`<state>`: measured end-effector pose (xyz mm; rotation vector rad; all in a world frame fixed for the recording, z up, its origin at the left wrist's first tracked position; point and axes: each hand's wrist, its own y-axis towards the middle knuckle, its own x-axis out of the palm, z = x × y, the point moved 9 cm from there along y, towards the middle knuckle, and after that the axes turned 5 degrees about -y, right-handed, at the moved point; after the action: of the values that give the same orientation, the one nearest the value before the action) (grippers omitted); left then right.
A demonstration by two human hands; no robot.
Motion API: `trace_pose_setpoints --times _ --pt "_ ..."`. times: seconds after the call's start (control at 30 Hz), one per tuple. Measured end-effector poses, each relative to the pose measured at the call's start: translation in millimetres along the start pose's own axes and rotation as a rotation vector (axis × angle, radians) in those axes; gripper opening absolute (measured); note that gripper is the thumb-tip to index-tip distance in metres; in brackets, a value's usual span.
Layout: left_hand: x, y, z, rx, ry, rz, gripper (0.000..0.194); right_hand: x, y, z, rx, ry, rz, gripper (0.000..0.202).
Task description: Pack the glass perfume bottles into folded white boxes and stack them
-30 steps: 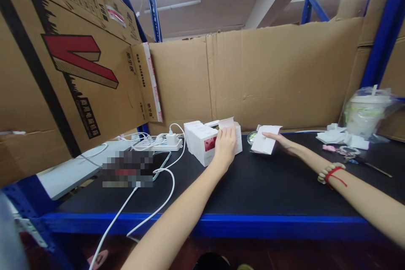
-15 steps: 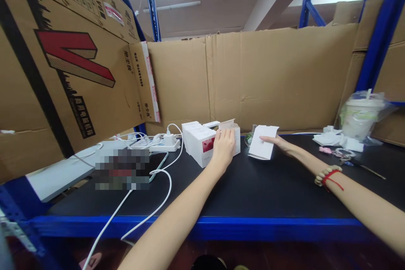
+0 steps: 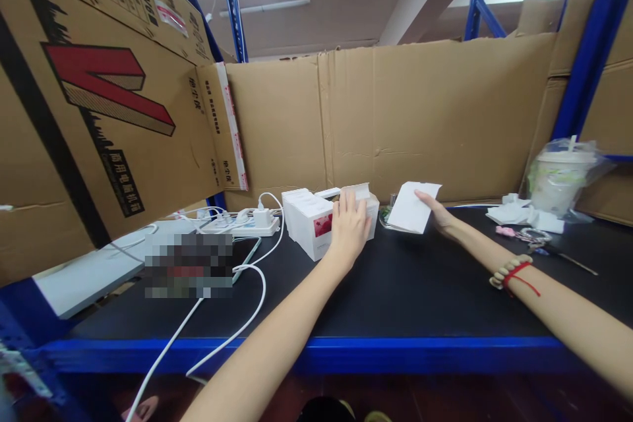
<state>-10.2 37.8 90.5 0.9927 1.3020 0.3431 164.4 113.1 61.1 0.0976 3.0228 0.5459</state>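
Observation:
My left hand (image 3: 349, 227) lies over the right part of a white cardboard box (image 3: 324, 247), fingers bent over its top edge by a raised flap (image 3: 357, 192). The thumb side is partly hidden, and a red picture shows on the box's front. In my right hand (image 3: 438, 214) is a white flat piece (image 3: 411, 208), like a folded paper or flattened small carton, pinched at its right edge and tilted. It is held up off the table. Behind it, a glass object (image 3: 384, 216) is mostly covered.
A power strip (image 3: 242, 227) with white chargers and cables lies left of the box, near a phone-like device (image 3: 247, 252), partly pixelated. Rightward are crumpled tissues (image 3: 519, 212), a keyring (image 3: 537, 235) and a bagged drink cup (image 3: 564, 178). Cardboard walls (image 3: 445, 112) close the back and left.
My right hand has lifted the white flat piece slightly and tilted it further. My left hand stays at the box, its fingers now spread a little more over the edge.

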Motion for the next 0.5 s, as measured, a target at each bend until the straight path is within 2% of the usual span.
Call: trace_pose_setpoints --times 0.07,0.13,0.33,0.5 --pt "3.1 -0.4 1.5 -0.004 -0.023 -0.03 0.026 -2.4 0.5 -15.8 -0.088 0.11 0.064 0.045" --pt "4.2 -0.8 2.4 -0.011 -0.048 -0.03 0.027 2.0 -3.5 -29.8 -0.138 0.211 0.057 0.052" --pt "6.8 -2.4 7.0 -0.028 -0.188 -0.008 0.027 44.3 -28.8 -50.6 -0.086 0.296 -0.268 0.064" --pt "8.3 -5.1 9.9 -0.038 -0.327 -0.006 0.029 64.2 -42.9 -59.9 -0.103 0.279 -0.456 0.076"
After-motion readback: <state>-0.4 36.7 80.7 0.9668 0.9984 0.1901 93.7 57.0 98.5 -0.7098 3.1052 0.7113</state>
